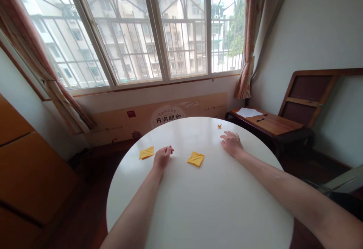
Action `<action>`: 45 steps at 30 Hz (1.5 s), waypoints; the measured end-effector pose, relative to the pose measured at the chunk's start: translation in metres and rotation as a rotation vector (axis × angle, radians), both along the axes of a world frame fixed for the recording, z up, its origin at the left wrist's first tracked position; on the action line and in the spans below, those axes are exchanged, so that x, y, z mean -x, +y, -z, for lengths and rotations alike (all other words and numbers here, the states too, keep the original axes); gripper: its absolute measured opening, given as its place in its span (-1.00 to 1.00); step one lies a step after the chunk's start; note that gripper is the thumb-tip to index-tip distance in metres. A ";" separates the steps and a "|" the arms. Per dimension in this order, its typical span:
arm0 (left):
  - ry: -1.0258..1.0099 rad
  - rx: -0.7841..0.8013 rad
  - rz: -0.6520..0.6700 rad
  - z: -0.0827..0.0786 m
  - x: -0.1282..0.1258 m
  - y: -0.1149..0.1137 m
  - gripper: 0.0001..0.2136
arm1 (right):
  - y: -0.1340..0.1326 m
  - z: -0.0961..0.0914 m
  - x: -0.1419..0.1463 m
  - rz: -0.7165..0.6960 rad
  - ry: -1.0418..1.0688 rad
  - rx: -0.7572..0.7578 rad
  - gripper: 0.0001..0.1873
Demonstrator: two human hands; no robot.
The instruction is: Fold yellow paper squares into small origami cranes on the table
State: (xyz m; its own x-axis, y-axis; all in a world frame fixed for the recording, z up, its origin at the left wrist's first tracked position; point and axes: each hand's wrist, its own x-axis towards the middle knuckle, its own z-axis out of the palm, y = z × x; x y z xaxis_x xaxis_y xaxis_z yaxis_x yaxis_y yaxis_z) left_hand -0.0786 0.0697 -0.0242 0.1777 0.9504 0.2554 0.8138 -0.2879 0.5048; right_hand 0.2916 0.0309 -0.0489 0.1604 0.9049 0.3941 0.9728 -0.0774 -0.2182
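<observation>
My left hand (163, 156) rests on the white round table (198, 211), its fingers curled into a loose fist with nothing showing in them. Just left of it lies a folded yellow paper or cloth square (146, 153). A second folded yellow square (196, 159), creased on top, lies between my two hands. My right hand (232, 143) is at the far right of the table, fingers apart and slightly bent, holding nothing. Beyond its fingertips, not touching them, is a small orange-yellow piece (219, 126) with pointed ends, perhaps a folded paper figure.
Behind the table, a printed cardboard panel (113, 122) leans under the barred window (136, 41). At the right stands a low wooden table (269, 124) with white papers (248, 112) and a dark pen-like object (260, 120). Wooden cabinet doors (36, 177) are at the left.
</observation>
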 end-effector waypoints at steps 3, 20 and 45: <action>0.042 0.052 -0.017 0.001 -0.002 -0.001 -0.75 | -0.007 -0.007 0.006 -0.181 0.035 -0.025 -0.73; 0.301 0.072 -0.127 -0.005 -0.033 0.005 -0.71 | 0.008 -0.010 0.089 -0.540 0.457 0.054 -0.67; -0.671 0.635 0.231 -0.018 -0.066 -0.028 -0.54 | -0.003 -0.031 0.084 -0.744 1.304 0.616 -0.63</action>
State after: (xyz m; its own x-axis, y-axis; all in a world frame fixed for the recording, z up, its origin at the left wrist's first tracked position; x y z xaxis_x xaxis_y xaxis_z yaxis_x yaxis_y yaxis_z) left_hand -0.0128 0.0418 -0.0066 0.3829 0.9062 -0.1795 0.2550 0.0831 0.9634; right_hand 0.2079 0.0283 -0.0175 -0.4444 0.8919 -0.0835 0.0220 -0.0823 -0.9964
